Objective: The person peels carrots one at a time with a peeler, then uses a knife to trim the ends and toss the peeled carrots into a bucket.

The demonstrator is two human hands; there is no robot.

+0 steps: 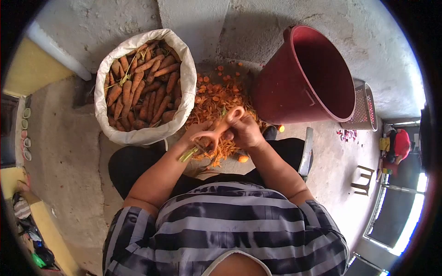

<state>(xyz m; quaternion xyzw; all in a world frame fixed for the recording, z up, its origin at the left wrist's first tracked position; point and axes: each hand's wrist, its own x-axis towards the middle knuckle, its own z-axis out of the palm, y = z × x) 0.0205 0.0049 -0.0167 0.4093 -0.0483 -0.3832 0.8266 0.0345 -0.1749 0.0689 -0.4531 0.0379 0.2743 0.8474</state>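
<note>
Grey concrete floor (73, 184), rough and stained, fills the scene. On it at far right a maroon plastic bucket (299, 83) leans with its round mouth tipped to the right, smooth inside; what it holds cannot be seen. At far left stands a white woven sack (138, 135), its rim rolled down, packed with dusty unpeeled carrots (142, 87) and a few green stalks. Nearest the camera, a shirt (221, 225) in grey and dark stripes is cut off by the lower edge.

Between sack and bucket lies a loose heap of orange peelings (216, 99), thin curls and small round offcuts, partly hidden behind the hands. Right of the bucket, a pale mesh basket (366, 108) is half covered by it. A small wooden stool (363, 179) stands further right, distorted by the lens. A flat grey strip (306, 152) juts past the right knee; it is hard to make out.

Both bare forearms meet over the lap. The right hand (246, 131) is closed on a peach-coloured plastic peeler (225, 123), whose looped end pokes out on the far side. The left hand (199, 131) is wrapped round a carrot (189, 154); only its greenish stub shows, pointing near-left, the rest hidden by fingers and peeler.
</note>
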